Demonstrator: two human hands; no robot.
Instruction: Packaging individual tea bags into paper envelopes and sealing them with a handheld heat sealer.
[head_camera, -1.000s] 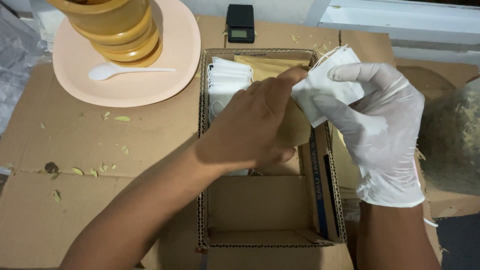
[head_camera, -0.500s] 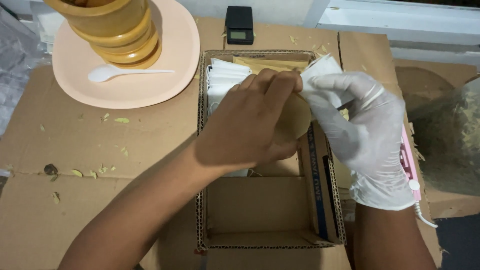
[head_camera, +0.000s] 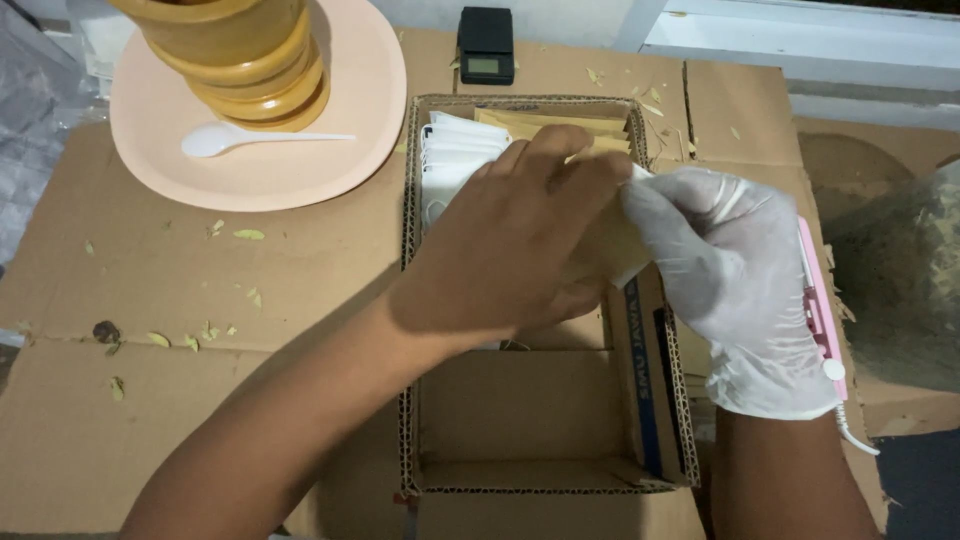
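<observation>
An open cardboard box (head_camera: 548, 482) lies in front of me, with white packets (head_camera: 452, 158) and brown paper packets (head_camera: 550, 124) stacked upright at its far end. My bare left hand (head_camera: 510, 250) reaches over the box and holds a tan paper pouch (head_camera: 610, 245) together with my right hand. My right hand (head_camera: 735, 280), in a white glove, pinches a white packet against the pouch at the box's right wall. How the packet sits in the pouch is hidden by my fingers.
A peach plate (head_camera: 300, 160) at the far left carries stacked yellow-brown bowls (head_camera: 240, 60) and a white plastic spoon (head_camera: 240, 140). A small black scale (head_camera: 486, 44) stands behind the box. A pink device (head_camera: 820, 310) with a cord lies by my right wrist. Green scraps dot the cardboard sheet (head_camera: 180, 290).
My right hand has lowered the white packet from above the box's right side down to the pouch held in my left hand. The pink device has come into view.
</observation>
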